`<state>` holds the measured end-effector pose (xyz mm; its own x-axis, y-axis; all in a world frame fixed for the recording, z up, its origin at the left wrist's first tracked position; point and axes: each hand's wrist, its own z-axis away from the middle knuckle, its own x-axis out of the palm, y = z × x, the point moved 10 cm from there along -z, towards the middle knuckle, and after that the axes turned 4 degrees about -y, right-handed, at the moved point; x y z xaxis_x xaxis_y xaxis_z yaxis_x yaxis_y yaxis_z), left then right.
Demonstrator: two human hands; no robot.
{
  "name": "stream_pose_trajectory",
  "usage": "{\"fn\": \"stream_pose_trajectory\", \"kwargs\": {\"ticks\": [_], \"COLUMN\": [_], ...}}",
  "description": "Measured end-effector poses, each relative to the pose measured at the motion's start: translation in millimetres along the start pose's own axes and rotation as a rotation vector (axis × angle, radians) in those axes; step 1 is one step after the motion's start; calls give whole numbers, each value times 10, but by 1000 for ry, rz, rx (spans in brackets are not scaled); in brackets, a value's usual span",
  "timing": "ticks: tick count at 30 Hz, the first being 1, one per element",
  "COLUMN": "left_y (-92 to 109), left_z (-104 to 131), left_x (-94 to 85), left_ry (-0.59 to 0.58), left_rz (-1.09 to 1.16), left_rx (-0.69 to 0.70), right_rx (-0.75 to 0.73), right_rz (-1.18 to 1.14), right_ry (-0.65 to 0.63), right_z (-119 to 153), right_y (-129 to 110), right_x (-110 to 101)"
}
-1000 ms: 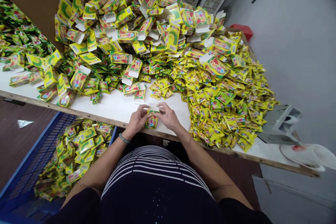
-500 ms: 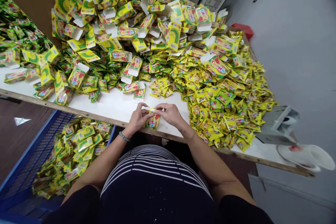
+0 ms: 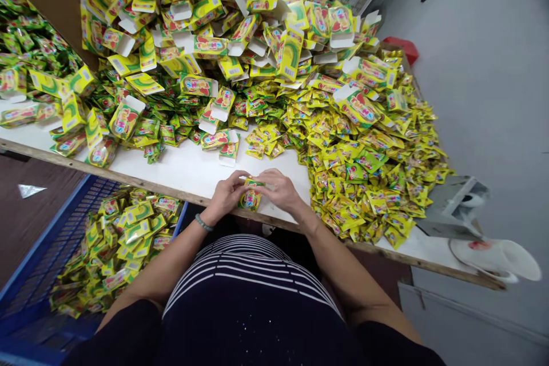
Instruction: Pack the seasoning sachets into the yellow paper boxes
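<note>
Between my two hands, at the table's front edge, is a small yellow-and-green candy box [image 3: 249, 199]. My left hand [image 3: 227, 197] grips its left side, with the fingers at the upper end. From the right, my right hand [image 3: 278, 190] closes its fingers on the box's top end, which they partly hide. Just beyond my hands lie two more candy boxes [image 3: 229, 151] with white flaps showing. A few yellow sachets [image 3: 263, 140] lie near them on the white table [image 3: 189, 174].
Heaped candy boxes [image 3: 206, 11] cover the table's back. Yellow sachets [image 3: 364, 166] pile up on the right, green sachets [image 3: 30, 40] at far left. A blue crate [image 3: 26, 291] with boxes stands below left. A grey metal device [image 3: 454, 206] and white jug [image 3: 493, 257] sit at right.
My fingers have shifted over the box's top end, where a pale flap showed before; its green-yellow top now shows. My view has shifted slightly.
</note>
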<state>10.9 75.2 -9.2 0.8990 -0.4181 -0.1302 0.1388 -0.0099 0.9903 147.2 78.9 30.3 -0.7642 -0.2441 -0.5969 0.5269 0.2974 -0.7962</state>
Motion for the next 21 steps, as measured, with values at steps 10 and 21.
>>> {"fn": "stream_pose_trajectory", "kwargs": {"ticks": [10, 21], "left_y": [51, 910], "left_z": [-64, 686], "left_x": [35, -1888], "left_ry": [-27, 474], "left_rz": [-208, -1332], "left_rx": [-1, -530], "right_rx": [15, 487], "right_rz": [105, 968], "right_ry": [306, 158], "right_z": [230, -68], "right_y": [-28, 679], "right_x": [137, -682]}}
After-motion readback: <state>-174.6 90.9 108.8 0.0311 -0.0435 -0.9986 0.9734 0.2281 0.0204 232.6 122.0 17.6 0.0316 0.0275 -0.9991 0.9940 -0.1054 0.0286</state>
